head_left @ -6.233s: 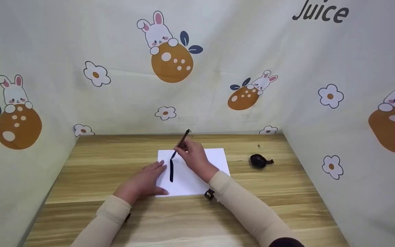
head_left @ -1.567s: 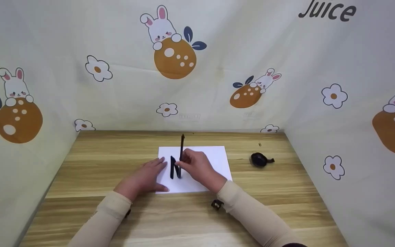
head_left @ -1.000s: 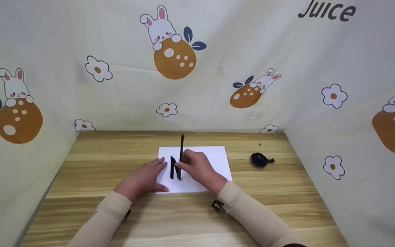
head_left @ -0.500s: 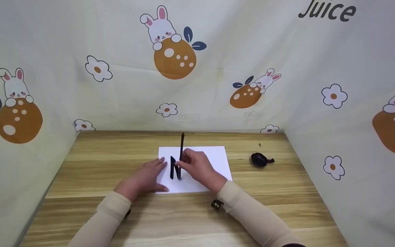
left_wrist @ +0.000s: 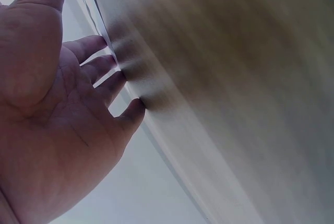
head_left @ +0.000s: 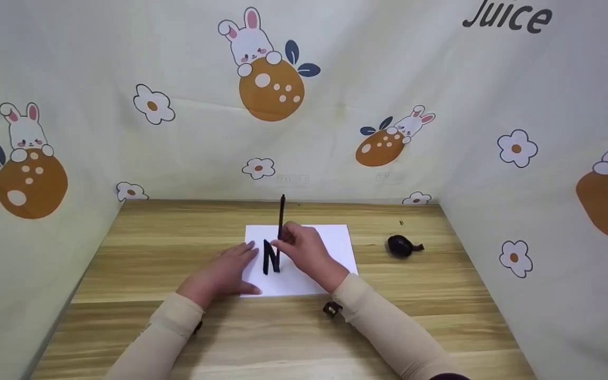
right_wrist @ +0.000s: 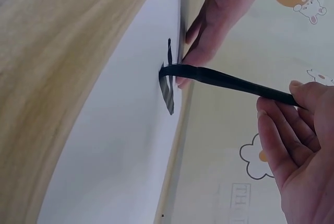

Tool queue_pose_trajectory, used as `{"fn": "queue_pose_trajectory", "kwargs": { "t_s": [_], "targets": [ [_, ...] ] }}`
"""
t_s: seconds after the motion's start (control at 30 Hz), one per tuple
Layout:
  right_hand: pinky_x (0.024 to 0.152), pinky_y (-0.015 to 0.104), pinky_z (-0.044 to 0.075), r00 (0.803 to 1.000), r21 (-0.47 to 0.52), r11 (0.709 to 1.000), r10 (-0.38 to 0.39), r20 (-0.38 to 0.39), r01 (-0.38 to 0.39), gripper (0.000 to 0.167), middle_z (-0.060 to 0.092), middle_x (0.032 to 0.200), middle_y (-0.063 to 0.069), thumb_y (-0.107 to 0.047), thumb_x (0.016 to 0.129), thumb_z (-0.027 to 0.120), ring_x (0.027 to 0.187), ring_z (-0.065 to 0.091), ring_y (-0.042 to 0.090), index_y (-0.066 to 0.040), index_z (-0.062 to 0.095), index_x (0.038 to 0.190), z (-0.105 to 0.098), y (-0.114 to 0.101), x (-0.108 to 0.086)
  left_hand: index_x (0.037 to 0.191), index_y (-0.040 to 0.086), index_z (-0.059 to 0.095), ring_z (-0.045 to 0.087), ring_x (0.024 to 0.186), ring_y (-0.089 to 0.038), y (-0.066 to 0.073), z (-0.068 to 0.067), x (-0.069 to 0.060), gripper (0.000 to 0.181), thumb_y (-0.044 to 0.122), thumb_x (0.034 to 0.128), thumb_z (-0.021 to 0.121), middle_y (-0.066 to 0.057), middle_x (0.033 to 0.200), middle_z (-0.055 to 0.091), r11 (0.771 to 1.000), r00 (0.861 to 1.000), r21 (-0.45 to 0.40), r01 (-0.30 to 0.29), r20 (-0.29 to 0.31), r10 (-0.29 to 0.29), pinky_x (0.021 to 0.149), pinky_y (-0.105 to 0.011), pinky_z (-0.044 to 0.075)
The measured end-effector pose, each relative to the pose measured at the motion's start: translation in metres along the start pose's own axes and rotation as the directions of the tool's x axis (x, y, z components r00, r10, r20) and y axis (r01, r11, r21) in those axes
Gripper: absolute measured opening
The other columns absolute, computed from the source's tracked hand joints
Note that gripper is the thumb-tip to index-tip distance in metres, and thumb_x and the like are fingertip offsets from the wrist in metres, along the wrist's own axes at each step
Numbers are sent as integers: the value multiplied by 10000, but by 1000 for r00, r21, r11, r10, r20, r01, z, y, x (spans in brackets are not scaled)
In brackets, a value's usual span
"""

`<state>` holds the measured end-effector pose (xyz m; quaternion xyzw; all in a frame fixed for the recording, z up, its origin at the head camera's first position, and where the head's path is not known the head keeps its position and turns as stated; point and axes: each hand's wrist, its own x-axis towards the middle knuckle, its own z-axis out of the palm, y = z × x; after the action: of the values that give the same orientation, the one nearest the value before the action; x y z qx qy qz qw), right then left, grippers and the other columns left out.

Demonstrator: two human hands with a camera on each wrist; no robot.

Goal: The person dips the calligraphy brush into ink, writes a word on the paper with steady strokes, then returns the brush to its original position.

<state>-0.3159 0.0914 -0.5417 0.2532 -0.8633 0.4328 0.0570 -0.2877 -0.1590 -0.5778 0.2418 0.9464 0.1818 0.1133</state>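
A sheet of white paper (head_left: 304,287) lies on the table, bearing wet-looking black strokes (head_left: 266,258) shaped like an N. My right hand (head_left: 309,250) pinches a dark writing brush (head_left: 282,211) between thumb and fingers, its handle nearly upright. In the right wrist view the bristles of the brush (right_wrist: 177,71) bend against the paper on the strokes. My left hand (head_left: 225,274) rests on the paper's left edge with fingers and thumb spread. In the left wrist view the fingertips of my left hand (left_wrist: 62,109) touch down along the sheet's edge.
A small black dish with a short handle (head_left: 400,246) stands on the wooden table (head_left: 415,311) right of the paper. A tiny dark speck (head_left: 401,222) lies behind it. Printed cloth walls (head_left: 193,142) enclose the table at the back and sides.
Over several seconds a diagonal and a right-hand stroke have joined the first vertical one. In the last half second my right hand has shifted slightly away from me with the brush. My left hand stays put.
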Motion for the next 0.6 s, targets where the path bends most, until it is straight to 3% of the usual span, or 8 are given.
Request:
{"fn": "queue_pose_trajectory", "kwargs": {
  "t_s": [0.6],
  "targets": [
    [690,260,613,999,-21,1000,16,-32,-17,150,754,876,-60,-242,1017,842,791,703,59,-129,748,991,2,11,17,1685,-11,408,275,1643,-462,1,0,0,1083,574,906,883,-218,1788,300,1000,1000,2,-2,5,2,1300,-694,265]
  ]
}}
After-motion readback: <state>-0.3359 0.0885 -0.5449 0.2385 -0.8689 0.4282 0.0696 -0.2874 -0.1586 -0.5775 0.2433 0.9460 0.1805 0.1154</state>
